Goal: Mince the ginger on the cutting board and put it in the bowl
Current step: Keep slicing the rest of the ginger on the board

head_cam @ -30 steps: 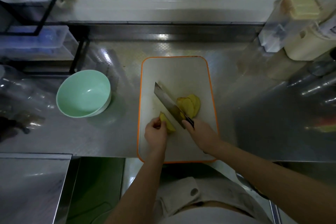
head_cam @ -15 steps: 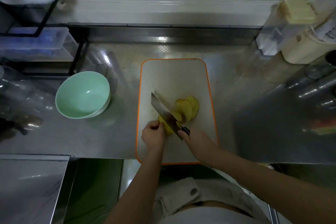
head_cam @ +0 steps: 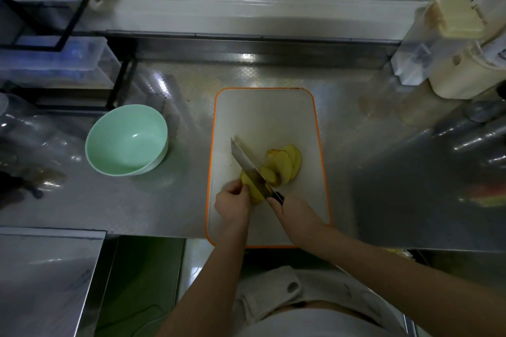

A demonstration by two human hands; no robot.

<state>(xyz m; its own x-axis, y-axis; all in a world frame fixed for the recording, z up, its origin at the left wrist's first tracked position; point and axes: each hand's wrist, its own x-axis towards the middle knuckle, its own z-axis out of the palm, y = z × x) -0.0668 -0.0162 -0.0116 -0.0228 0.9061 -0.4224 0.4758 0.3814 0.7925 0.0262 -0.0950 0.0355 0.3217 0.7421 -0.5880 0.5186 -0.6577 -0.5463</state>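
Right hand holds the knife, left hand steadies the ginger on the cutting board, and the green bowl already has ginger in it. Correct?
Not quite: the head view shows the green bowl empty. The right hand does hold the knife, and the left hand steadies the ginger on the cutting board.

Bare forearms [head_cam: 219, 268], white buttoned garment [head_cam: 271, 295]
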